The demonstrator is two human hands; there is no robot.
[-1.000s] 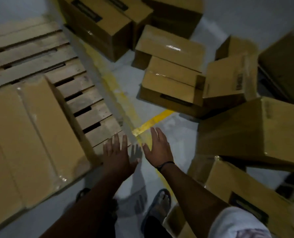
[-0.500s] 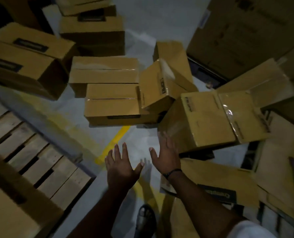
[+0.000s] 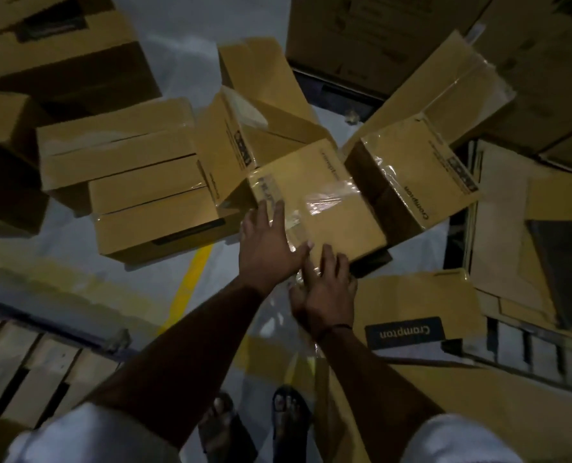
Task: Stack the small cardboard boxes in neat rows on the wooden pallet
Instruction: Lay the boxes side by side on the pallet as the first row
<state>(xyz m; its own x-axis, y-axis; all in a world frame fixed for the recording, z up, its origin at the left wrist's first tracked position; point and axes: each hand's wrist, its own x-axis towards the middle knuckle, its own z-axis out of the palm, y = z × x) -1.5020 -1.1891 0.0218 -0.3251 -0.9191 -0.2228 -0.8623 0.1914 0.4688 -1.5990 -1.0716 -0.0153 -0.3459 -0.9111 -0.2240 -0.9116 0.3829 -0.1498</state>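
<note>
A small taped cardboard box lies tilted in a heap of boxes on the grey floor. My left hand lies flat on its near left part, fingers straight. My right hand touches its near edge with the fingers spread. Neither hand is curled round the box. The wooden pallet shows at the lower left, only its corner slats in view.
Several more brown boxes surround it: a low stack to the left, an upended one to the right, a Crompton box near my right wrist. A yellow floor line runs towards my feet.
My view has swung right, away from the pallet and onto the heap. Both hands have gone forward from mid-air onto the tilted box.
</note>
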